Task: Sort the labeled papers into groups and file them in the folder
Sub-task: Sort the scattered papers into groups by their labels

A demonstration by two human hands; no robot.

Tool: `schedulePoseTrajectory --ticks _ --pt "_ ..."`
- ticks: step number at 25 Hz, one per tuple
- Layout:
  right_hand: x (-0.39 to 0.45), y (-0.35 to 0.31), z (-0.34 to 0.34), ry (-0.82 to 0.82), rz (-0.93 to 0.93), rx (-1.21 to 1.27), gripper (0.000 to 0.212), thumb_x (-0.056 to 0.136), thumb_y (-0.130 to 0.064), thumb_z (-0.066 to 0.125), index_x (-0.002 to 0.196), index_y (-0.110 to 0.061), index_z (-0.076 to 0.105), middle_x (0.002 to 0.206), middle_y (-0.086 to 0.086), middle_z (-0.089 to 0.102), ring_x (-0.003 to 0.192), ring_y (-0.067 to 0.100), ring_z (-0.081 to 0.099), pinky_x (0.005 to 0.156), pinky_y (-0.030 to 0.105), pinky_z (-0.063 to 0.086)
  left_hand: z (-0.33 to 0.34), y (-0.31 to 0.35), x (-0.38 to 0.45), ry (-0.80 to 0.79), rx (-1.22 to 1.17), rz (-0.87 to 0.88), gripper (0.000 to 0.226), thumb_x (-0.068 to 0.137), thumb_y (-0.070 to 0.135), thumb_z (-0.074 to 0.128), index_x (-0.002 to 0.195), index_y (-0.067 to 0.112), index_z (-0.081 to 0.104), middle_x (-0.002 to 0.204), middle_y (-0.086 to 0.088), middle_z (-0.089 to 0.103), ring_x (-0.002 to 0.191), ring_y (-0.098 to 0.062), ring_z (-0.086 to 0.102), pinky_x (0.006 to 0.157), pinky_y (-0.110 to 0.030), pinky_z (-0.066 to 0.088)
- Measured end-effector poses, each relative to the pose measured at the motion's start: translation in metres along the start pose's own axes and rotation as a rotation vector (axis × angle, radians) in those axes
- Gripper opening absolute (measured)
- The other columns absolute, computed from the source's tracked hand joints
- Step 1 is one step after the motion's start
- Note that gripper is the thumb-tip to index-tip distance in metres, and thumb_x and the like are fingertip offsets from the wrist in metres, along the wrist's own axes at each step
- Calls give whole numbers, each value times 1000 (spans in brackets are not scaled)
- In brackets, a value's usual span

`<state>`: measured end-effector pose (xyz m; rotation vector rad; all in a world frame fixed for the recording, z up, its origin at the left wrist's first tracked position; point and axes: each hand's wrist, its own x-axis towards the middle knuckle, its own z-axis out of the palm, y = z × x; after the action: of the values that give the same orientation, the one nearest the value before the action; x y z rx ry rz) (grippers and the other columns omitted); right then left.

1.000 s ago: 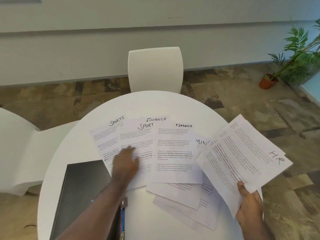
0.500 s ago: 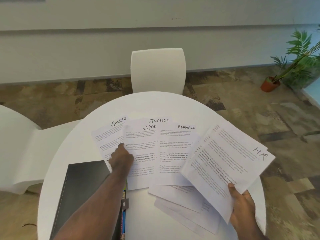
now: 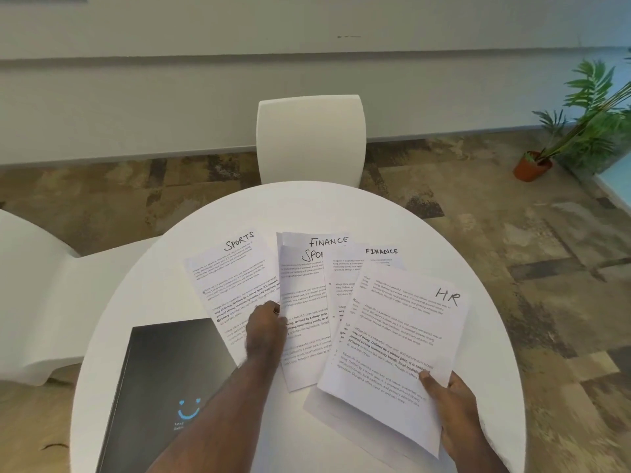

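While the right hand (image 3: 454,407) pinches the flat sheets marked HR (image 3: 396,339) by their lower corner, the left hand (image 3: 266,331) rests curled on the fanned printed papers (image 3: 235,281), though whether it grips one is unclear. Beside them on the round white table (image 3: 478,302) lies a smooth black folder (image 3: 164,380), closed.

We see a round white bench (image 3: 375,216), white chair (image 3: 310,138) behind it, pale wall (image 3: 239,80), mottled brown floor (image 3: 512,250), potted plant (image 3: 580,124) far right.
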<state>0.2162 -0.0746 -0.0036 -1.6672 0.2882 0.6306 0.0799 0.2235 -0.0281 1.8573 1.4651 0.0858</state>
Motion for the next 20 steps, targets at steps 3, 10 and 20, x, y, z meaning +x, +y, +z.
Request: schedulePoseTrajectory --ticks 3,10,20 --pt "1 0 1 -4 -15 -14 18 91 -2 65 102 -16 70 98 -1 74 92 20 68 87 37 50 -6 2 -1 58 -29 17 9 83 12 62 85 21 61 88 1 63 84 -24 59 66 -31 42" --pt "11 7 -11 42 25 -15 17 89 -2 68 100 -15 71 100 1 75 96 25 69 93 43 51 -9 13 -3 80 74 225 11 89 17 60 95 23 67 100 6 62 91 -18 60 74 -30 45" --pt "23 16 -13 77 12 -148 18 89 -2 67 101 -15 69 98 2 73 94 26 68 92 42 51 11 33 14 -127 36 18 41 80 31 64 116 11 65 116 -8 67 108 -29 62 92 -42 55"
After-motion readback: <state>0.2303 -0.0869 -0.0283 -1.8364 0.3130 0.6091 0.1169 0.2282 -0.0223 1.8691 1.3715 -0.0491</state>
